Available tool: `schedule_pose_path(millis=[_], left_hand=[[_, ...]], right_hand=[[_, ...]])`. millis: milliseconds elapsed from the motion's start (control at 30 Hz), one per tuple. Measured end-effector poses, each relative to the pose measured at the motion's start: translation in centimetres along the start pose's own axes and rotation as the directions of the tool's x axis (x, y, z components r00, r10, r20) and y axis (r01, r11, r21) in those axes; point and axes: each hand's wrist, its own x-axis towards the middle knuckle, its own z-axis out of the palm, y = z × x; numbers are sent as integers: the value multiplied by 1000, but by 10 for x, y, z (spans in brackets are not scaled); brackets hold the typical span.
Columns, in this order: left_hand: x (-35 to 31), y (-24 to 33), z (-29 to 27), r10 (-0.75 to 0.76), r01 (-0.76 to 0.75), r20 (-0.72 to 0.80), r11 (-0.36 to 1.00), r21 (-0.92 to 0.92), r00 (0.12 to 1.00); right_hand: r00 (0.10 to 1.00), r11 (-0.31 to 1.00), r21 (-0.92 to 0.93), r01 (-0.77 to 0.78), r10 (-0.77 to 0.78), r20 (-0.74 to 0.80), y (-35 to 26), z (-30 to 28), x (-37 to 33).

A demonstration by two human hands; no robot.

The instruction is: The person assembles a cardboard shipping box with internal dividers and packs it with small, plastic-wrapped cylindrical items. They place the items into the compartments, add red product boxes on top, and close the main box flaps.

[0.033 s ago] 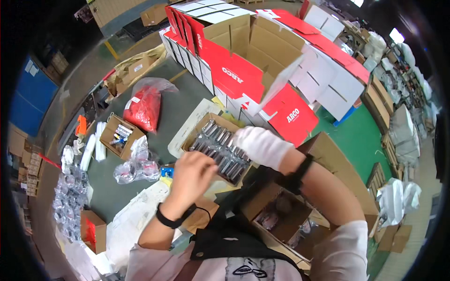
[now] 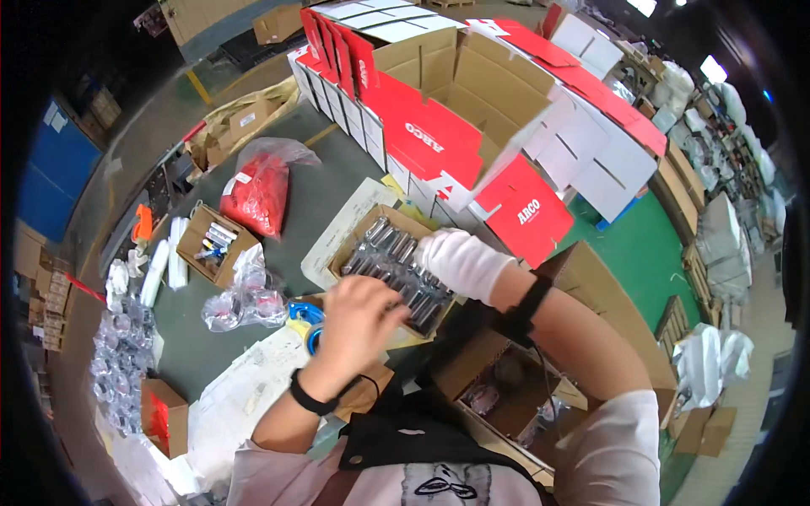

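A small open cardboard box (image 2: pixel 343 246) holds rows of shiny metal tubes (image 2: pixel 390 268), some in clear plastic. My bare left hand (image 2: pixel 363 310) hovers at the box's near left side, its fingers bent and the thumb apart from them, with nothing visible between. At the box's right side is my right hand (image 2: pixel 467 260) in a white glove, its fingers curled down over the tubes. The glove hides its fingertips and whatever they grip. Beside my left wrist lies a blue tool with a round part, probably a tape dispenser (image 2: pixel 307 314).
Large red and white cartons (image 2: pixel 422 126) stand behind the box. Leftward are a bag of red items (image 2: pixel 257 198), a small box with tubes and markers (image 2: pixel 202 263) and clear-wrapped parts (image 2: pixel 245 304). An open carton (image 2: pixel 506 396) sits below my right forearm.
My left hand has shifted slightly right, toward the tubes, uncovering more of the blue tool. My right hand stays nearly in place at the box.
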Motion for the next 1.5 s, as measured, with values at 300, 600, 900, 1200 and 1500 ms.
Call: schedule_pose_path(millis=[300, 600, 900, 1200, 1500], left_hand=[[-39, 0, 75, 99, -104, 45, 987, 123, 994], [-57, -59, 1, 256, -255, 212, 966, -34, 943], [-66, -54, 3, 180, -166, 172, 981, -98, 968], [-3, -38, -32, 3, -26, 154, 989, 144, 988], [16, -31, 1, -142, -209, 684, 891, 404, 715]], right_hand=[[903, 887, 176, 427, -427, -42, 11, -13, 34], [944, 906, 325, 272, -316, 91, -31, -39, 16], [992, 929, 351, 117, -129, 10, -59, -34, 12], [998, 701, 710, -65, 56, 37, -20, -62, -10], [714, -410, 892, -193, 565, 414, 38, -136, -156]])
